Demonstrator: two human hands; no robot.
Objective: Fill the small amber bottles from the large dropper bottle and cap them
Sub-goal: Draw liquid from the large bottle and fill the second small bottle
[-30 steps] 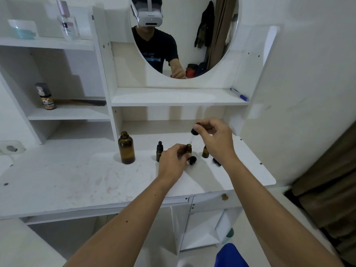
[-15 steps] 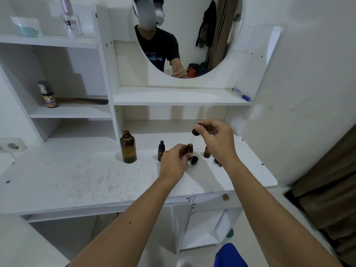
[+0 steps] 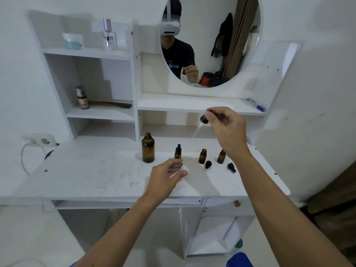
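Two loose caps [image 3: 208, 164] beside uncapped small bottles [image 3: 202, 156], near large bottle [image 3: 148, 148].

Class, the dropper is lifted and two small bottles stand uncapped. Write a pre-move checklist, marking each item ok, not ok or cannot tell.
1. Right hand grips dropper firmly: ok.
2. Liquid in dropper's glass tube: cannot tell.
3. Large bottle open and upright: ok.
4. Middle small bottle and right small bottle uncapped, upright: ok.
5. Left hand steadying a bottle: not ok, it holds nothing.
6. Loose caps within reach: ok.
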